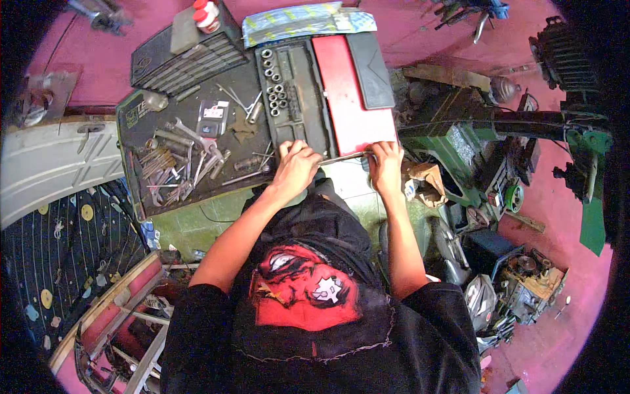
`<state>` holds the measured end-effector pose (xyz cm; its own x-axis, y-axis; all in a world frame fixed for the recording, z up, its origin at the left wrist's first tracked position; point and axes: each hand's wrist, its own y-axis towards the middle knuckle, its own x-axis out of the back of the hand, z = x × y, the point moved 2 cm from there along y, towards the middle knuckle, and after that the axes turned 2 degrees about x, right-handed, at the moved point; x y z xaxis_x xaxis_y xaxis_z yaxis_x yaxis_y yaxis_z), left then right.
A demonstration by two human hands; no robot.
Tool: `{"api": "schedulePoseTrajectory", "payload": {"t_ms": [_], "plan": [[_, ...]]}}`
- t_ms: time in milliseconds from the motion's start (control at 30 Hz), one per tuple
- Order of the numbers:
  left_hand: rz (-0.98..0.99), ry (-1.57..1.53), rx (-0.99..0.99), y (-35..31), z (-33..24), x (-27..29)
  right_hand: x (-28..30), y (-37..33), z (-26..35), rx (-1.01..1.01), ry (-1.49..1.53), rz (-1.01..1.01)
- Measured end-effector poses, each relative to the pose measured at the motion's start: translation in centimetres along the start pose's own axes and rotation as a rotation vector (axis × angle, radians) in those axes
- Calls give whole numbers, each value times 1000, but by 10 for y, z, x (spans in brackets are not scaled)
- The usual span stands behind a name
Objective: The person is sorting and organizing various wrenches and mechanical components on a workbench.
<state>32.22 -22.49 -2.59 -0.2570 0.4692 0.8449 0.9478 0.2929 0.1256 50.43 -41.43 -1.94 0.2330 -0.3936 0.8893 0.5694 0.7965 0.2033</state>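
A pink floor [420, 39] spreads under everything, crowded on the right with green machine parts [459, 141] and a dark engine block [567, 59]. At the left lies a pale grey panel [52, 164] beside a dark patterned mat [59, 249]. In the middle, an open black tool case [190, 131] lies flat, its tray strewn with loose wrenches [187, 134] and small bits; above it rests a ribbed black lid [184, 56] with a white bottle with a red cap [207, 14] on top. Just right of the tray is a socket set case [305, 92], its rows of shiny sockets [275, 85] beside a red insert [348, 98]. The person, in a black shirt with a red print [302, 295], reaches both arms forward to the near edge of that case. A thin metal rod [341, 158] runs level between the hands: the left hand [295, 167] has its fingers curled closed around one end, and the right hand [386, 164] pinches the other end with closed fingers.
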Motion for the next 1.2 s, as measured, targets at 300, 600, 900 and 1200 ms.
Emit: {"api": "schedulePoseTrajectory", "payload": {"t_ms": [300,600,900,1200], "plan": [[32,79,-1,72,-19,-40,0,21,-75,-27,38,-9],[-9,89,98,69,-18,-57,-8,15,-85,-87,54,-55],[-45,54,167,72,-15,-56,-13,23,-80,-124,55,-81],[-77,53,169,83,-5,-59,-20,34,-74,-185,-2,-91]]}}
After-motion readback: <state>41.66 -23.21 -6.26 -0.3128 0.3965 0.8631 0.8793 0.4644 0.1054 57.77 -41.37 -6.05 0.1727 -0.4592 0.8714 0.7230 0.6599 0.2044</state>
